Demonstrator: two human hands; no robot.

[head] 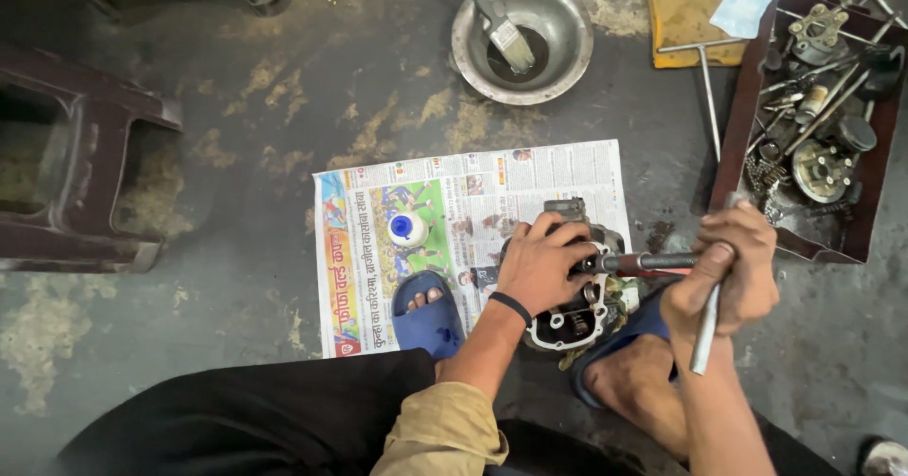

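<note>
Two hands are closed: the left hand (537, 270) steadies the dark metal engine part (577, 296); a steel T-handle wrench (662, 277) is gripped by the right hand (733, 268), apparently turning a fastener.

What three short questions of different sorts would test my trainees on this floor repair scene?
1. True or false: the left hand rests on the engine part.
2. What lies in the metal bowl? A) a brush B) a rag C) a spanner
3. On what sheet does the small blue-capped bottle stand?

Key: 1 true. 2 A, the brush. 3 the newspaper. The right hand grips a T-handle wrench.
</note>
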